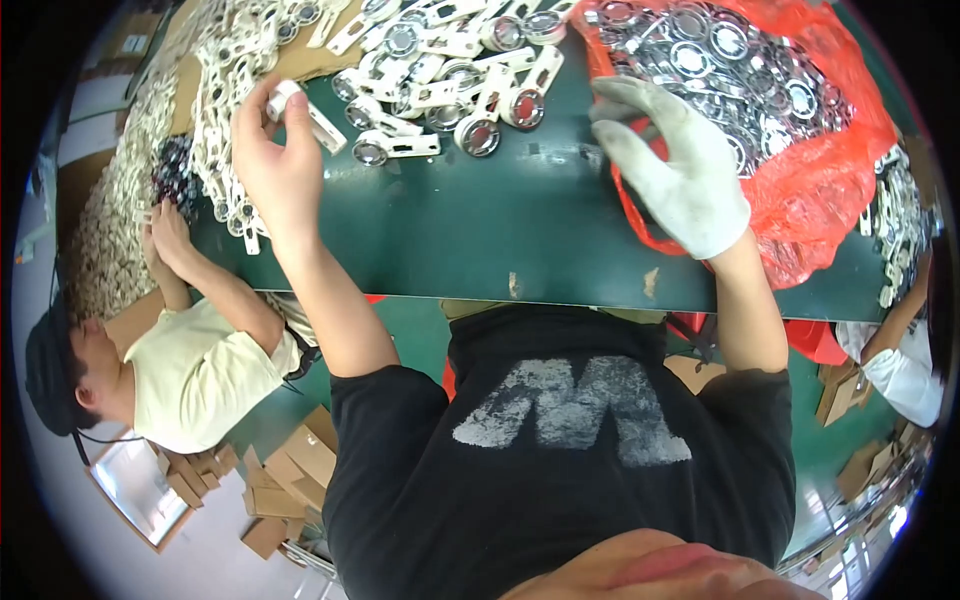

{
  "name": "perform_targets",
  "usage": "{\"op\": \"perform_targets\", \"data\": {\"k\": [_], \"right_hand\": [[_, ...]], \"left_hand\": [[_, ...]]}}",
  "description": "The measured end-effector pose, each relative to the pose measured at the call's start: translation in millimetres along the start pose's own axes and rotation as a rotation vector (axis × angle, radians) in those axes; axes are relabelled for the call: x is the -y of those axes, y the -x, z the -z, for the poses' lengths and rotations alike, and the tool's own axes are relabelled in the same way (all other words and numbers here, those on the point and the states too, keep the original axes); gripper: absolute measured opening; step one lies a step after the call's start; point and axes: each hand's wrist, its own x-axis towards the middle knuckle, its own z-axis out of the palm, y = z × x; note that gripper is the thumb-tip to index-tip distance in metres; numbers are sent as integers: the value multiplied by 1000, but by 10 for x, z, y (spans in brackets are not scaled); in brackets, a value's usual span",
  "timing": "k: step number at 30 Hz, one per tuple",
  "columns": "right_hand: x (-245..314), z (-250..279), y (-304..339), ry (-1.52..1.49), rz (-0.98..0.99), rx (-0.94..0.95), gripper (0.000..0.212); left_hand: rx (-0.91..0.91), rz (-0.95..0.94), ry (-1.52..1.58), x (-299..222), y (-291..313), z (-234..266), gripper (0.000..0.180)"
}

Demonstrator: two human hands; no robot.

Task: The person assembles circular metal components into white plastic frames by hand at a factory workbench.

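The bare left hand (pixel 280 165) pinched 1 white part (pixel 320 124) between thumb and fingers, above the green table (pixel 470 240) and beside the pile of disc-ended pieces (pixel 432 95). The gloved right hand (pixel 682 165) — thumb and fingers parted — hung at the left edge of the red bag (pixel 800 225) of shiny parts (pixel 728 42)

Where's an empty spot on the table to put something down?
The widest bare patch of green tabletop lies between the left hand and gloved right hand, nearer than the white plastic pieces. It's crowded at the far side and in the red plastic bag.
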Motion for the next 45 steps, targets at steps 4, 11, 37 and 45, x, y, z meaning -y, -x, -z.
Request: {"op": "perform_targets", "data": {"k": [4, 11, 37, 45], "right_hand": [[62, 29, 6, -157, -10, -7, 65], [-106, 518, -148, -76, -573, -217, 51], [-19, 49, -56, 210, -279, 48, 43], [-41, 27, -35, 203, -262, 63, 42]], "left_hand": [[314, -353, 765, -1033, 312, -589, 41], [373, -387, 580, -1542, 262, -1430, 30], [396, -497, 558, -1082, 395, -1128, 39], [332, -601, 469, -1048, 372, -1086, 53]]}}
